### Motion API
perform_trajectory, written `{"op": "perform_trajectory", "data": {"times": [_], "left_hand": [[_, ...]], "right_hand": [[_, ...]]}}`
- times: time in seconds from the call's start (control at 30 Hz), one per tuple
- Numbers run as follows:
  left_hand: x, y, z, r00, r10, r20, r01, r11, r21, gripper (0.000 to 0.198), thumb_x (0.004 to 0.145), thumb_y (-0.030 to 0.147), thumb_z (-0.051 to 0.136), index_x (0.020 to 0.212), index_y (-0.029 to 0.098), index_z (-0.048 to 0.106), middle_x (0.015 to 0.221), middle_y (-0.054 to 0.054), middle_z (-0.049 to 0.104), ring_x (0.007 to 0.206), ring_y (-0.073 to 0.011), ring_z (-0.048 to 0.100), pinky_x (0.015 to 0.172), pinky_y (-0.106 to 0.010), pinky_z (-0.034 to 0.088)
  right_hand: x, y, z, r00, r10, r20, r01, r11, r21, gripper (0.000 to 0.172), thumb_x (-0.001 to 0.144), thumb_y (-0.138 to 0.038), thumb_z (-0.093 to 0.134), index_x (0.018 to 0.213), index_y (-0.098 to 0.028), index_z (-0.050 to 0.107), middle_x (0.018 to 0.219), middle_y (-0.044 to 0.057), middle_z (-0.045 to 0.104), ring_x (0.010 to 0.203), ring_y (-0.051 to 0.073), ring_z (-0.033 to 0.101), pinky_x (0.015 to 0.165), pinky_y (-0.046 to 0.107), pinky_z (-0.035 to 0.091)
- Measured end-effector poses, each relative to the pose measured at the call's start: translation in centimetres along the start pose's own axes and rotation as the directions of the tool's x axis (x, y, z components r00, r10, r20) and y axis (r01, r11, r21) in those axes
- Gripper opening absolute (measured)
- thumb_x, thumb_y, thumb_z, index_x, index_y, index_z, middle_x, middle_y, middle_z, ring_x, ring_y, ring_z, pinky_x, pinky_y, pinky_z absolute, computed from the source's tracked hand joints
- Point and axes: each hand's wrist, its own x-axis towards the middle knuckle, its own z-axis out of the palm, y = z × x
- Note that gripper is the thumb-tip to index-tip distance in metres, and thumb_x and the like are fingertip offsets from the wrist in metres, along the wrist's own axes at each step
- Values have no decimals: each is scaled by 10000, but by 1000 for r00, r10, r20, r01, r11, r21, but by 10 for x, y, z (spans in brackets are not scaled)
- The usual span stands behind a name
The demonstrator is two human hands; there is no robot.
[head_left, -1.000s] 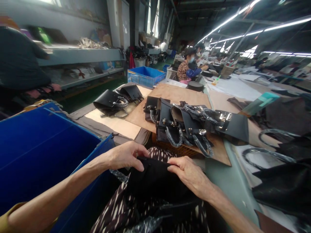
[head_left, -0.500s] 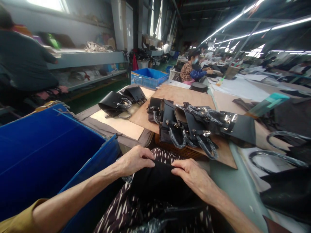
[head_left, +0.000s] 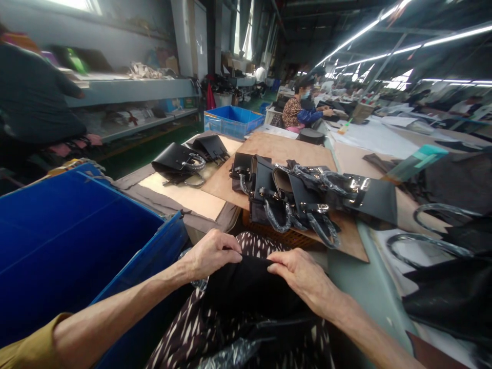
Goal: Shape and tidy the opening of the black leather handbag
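Observation:
A black piece (head_left: 253, 287), which looks like a handbag with its edge turned up, lies across my lap over patterned cloth. My left hand (head_left: 213, 255) pinches its upper edge on the left between thumb and fingers. On the right, my right hand (head_left: 298, 269) pinches the same edge, a short gap away. Clear plastic wrap (head_left: 230, 356) shows at the lower end of the black piece, probably around a handle. The underside of the piece is hidden. Just beyond my hands, several black handbags (head_left: 265, 184) with plastic-wrapped handles lie on a brown board.
A large blue bin (head_left: 77, 230) stands close on my left. More handbags (head_left: 172, 159) lie on the board's left side. Black bags with looped handles (head_left: 453, 287) sit at the right. Farther off are a blue crate (head_left: 234, 120) and a seated co-worker (head_left: 298, 110).
The whole view has shifted slightly, with the surroundings sliding a little left. Both hands keep their pinch on the black piece's edge, and their spacing looks nearly the same.

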Motion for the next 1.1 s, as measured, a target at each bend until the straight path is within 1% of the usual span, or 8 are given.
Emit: {"op": "perform_trajectory", "data": {"times": [0.2, 0.33, 0.5, 0.6, 0.7, 0.77, 0.93, 1.1], "left_hand": [[-3, 2, 4, 1000, 13, 0, -13, 1000, 6, 171, 735, 244, 540, 709, 129, 665, 727, 3, 638, 681, -132, 549, 643, -202, 384], [-4, -2, 3, 1000, 18, -1, -18, 999, -34, 164, 741, 244, 547, 745, 130, 664, 762, 8, 637, 708, -132, 546, 665, -202, 385], [-8, -7, 0, 998, 40, 39, -35, 992, -123, 225, 693, 273, 638, 880, 147, 632, 836, 8, 616, 767, -145, 540, 656, -204, 400], [-17, -6, 4, 985, 104, -137, -108, 994, -21, 259, 667, 199, 664, 915, 171, 595, 958, -1, 583, 841, -146, 530, 729, -214, 417], [-28, -6, 14, 926, 187, -328, -153, 980, 129, 215, 737, 99, 560, 932, 192, 573, 1058, -17, 546, 936, -134, 524, 847, -225, 409], [-32, -8, 22, 893, 236, -383, -155, 961, 229, 206, 777, 93, 509, 931, 209, 578, 1109, -23, 524, 945, -127, 533, 859, -224, 421], [-29, -11, 32, 847, 351, -398, -146, 876, 460, 230, 821, 116, 445, 988, 216, 566, 1168, -45, 498, 981, -152, 532, 870, -268, 451], [-22, -9, 32, 834, 455, -311, -200, 775, 600, 245, 836, 85, 394, 978, 189, 565, 1069, -55, 554, 957, -166, 523, 824, -294, 467]], "right_hand": [[9, -14, 2, 990, -137, 46, 143, 976, -167, 190, 831, -261, 451, 764, -196, 616, 744, 41, 662, 712, 177, 600, 620, 256, 334], [17, -19, 4, 982, -185, 37, 185, 983, -15, 207, 832, -275, 445, 752, -205, 622, 708, 10, 640, 713, 147, 571, 624, 232, 325], [21, -21, 4, 989, -137, 52, 126, 977, 172, 198, 803, -285, 475, 720, -205, 636, 648, -26, 619, 648, 115, 536, 593, 212, 307], [22, -22, 1, 992, -110, 59, 96, 976, 194, 194, 789, -277, 483, 691, -199, 630, 626, -29, 610, 637, 113, 532, 587, 209, 309], [21, -23, -1, 993, -98, 63, 83, 976, 200, 150, 771, -272, 502, 715, -212, 627, 673, -31, 625, 702, 126, 550, 611, 210, 322], [19, -24, -1, 995, -72, 66, 59, 980, 189, 131, 767, -261, 503, 757, -223, 629, 724, -24, 642, 748, 139, 560, 641, 217, 334], [15, -23, 5, 999, 15, 29, -18, 992, 125, 160, 769, -237, 495, 865, -244, 622, 898, 9, 664, 892, 171, 566, 749, 242, 352], [12, -19, 11, 1000, 24, -19, -22, 994, 109, 128, 769, -230, 503, 835, -245, 612, 948, 15, 658, 929, 182, 566, 770, 258, 363]]}}
